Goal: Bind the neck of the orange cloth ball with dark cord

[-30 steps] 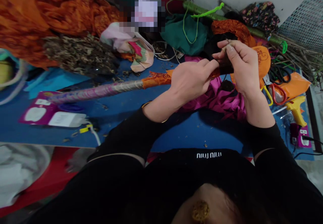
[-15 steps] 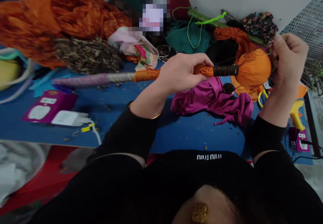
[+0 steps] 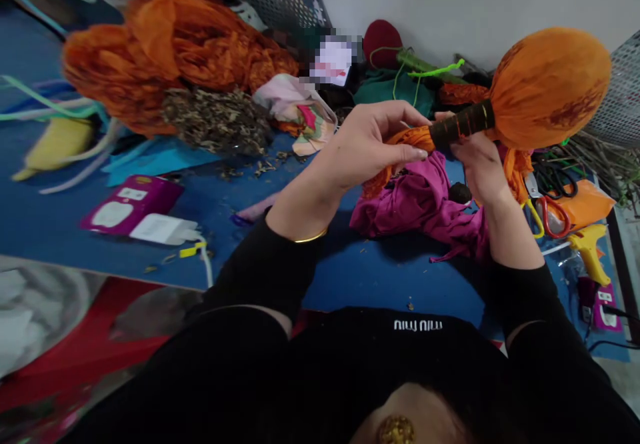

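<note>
An orange cloth-covered ball [image 3: 553, 87] sits at the upper right end of a cloth-wrapped stick, its neck bound with a dark band [image 3: 463, 126]. My left hand [image 3: 373, 141] is closed round the orange wrapped part just left of the band, thumb and fingers on it. Below and behind the band is my right hand [image 3: 477, 161], its fingers partly hidden by the stick and seemingly curled against it. The stick's pale purple end [image 3: 257, 209] shows beyond my left forearm. Magenta cloth [image 3: 410, 207] lies on the blue table under both hands, with a small dark lump [image 3: 460, 193] beside it.
Orange fabric [image 3: 175, 51] and dry brown material [image 3: 215, 121] are heaped at the back left. A purple box [image 3: 135, 204] lies at left. At right are red-handled scissors [image 3: 557, 217], an orange packet [image 3: 583, 205] and a yellow glue gun [image 3: 590, 251]. A phone [image 3: 333, 61] stands behind.
The orange ball has swung up and nearer, and the stick is now tilted. My right hand has moved from beyond the ball, down and left to the dark band.
</note>
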Tool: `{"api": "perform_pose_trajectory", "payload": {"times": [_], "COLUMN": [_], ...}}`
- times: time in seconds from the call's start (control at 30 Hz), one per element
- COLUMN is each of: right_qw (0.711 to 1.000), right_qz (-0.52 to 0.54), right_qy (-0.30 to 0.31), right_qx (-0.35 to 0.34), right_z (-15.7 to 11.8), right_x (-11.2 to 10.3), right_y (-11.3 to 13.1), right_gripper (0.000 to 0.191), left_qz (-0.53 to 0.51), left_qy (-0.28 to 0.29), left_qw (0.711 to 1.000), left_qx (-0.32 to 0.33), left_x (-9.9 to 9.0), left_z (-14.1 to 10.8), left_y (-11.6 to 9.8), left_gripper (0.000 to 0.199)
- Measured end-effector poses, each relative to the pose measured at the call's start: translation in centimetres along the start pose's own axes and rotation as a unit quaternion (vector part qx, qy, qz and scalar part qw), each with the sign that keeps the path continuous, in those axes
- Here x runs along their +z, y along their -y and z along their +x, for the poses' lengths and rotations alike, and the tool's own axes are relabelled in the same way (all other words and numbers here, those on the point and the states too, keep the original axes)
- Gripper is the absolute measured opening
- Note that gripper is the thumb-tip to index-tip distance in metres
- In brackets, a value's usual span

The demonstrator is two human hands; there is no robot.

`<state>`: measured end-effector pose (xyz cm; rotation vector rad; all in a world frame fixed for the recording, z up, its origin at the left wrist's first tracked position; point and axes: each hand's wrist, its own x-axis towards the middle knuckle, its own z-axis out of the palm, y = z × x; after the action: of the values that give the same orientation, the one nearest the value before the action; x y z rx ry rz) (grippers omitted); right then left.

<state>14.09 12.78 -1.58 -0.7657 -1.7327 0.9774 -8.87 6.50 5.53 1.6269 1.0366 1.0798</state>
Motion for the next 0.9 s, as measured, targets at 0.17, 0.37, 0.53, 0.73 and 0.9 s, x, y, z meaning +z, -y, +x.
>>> {"api": "perform_pose_trajectory", "payload": {"times": [0.17, 0.37, 0.53, 0.73, 0.9], "right_qw": [0.997, 0.963, 0.982, 0.978, 0.978], "right_qz": [-0.060, -0.113, 0.100, 0.129, 0.094], "right_qy": [0.001, -0.064, -0.054, -0.165, -0.188], "right_qx": [-0.045, -0.236, -0.148, -0.017, -0.007], "right_z": [-2.0, -2.6, -2.8, -3.7, -4.6], "right_x": [2.9, 3.4, 4.6, 5.8, 6.6], "right_y": [4.4, 5.7, 5.0, 6.0, 7.0], "right_gripper": [0.047, 0.046, 0.041, 0.047, 0.050], "left_qz": [-0.067, -0.078, -0.048, 0.041, 0.071], "left_qy": [-0.005, -0.001, 0.013, -0.044, -0.058], "left_qw": [0.998, 0.997, 0.998, 0.995, 0.993], "left_qx": [-0.001, 0.011, 0.043, 0.075, 0.072], "left_x": [-0.2, -0.4, 0.6, 2.2, 2.9], "left_z": [0.4, 1.0, 1.7, 1.3, 1.0], "left_y": [-0.1, 1.7, 3.5, 3.9, 4.4], "left_gripper": [0.028, 0.030, 0.032, 0.029, 0.027]}}
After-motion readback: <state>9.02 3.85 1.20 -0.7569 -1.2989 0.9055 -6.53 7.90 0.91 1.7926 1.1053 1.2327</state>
